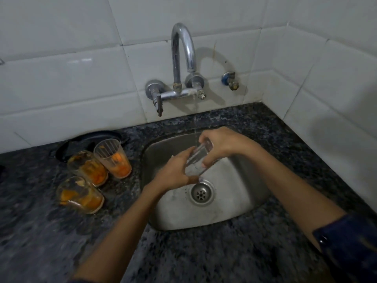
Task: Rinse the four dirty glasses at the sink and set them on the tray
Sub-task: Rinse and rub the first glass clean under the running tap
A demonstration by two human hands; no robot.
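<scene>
Both hands hold one clear glass (pixel 197 161) tilted over the steel sink (pixel 240 193), right under a thin stream of water from the tap (pixel 182 50). My left hand (pixel 173 172) grips its lower end and my right hand (pixel 221 145) its upper end. Three dirty glasses with orange residue stand on the counter left of the sink: a tall ribbed glass (pixel 113 159), a rounded glass (pixel 87 167) and another rounded glass (pixel 79 195) nearest me. Behind them lies the black tray (pixel 81 140).
The dark speckled granite counter (pixel 204 256) surrounds the sink. White tiled walls meet at a corner on the right. A small blue-capped valve (pixel 229 79) sticks out of the wall right of the tap. The sink drain (pixel 202 194) lies just below the hands.
</scene>
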